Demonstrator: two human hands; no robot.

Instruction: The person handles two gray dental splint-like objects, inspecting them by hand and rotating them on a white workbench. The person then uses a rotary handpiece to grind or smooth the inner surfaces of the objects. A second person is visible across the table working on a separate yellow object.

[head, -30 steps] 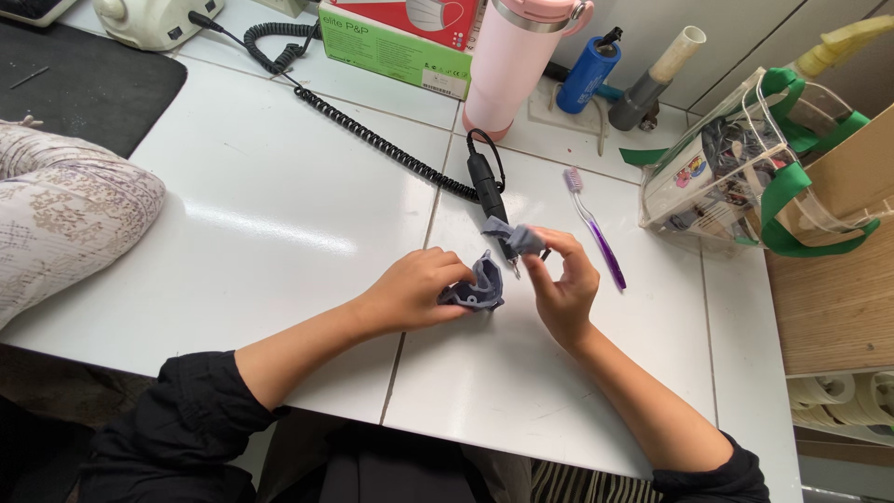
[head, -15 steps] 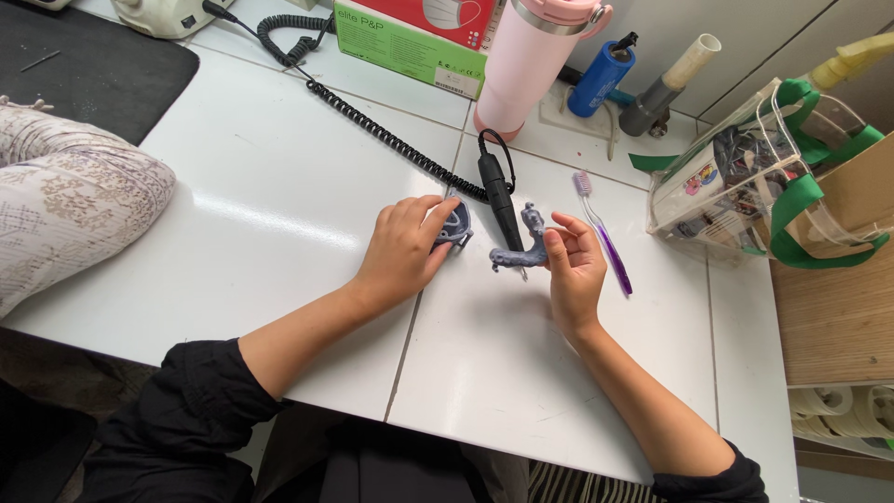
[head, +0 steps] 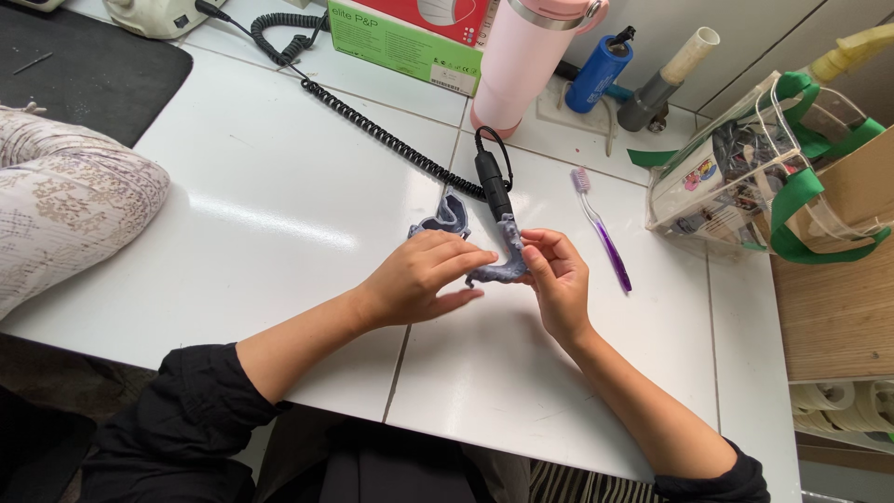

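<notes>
White counter (head: 279, 186): our left hand (head: 419, 279) and right hand (head: 559, 279) pinch a grey dental model (head: 498, 270); next, we steady it.

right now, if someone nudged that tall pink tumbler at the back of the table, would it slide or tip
The pink tumbler looks tall and narrow at the base, so it would probably tip rather than slide if pushed high up. The glossy white table likely lets it slide under a low push. How full it is cannot be seen, so its weight is uncertain.
</notes>
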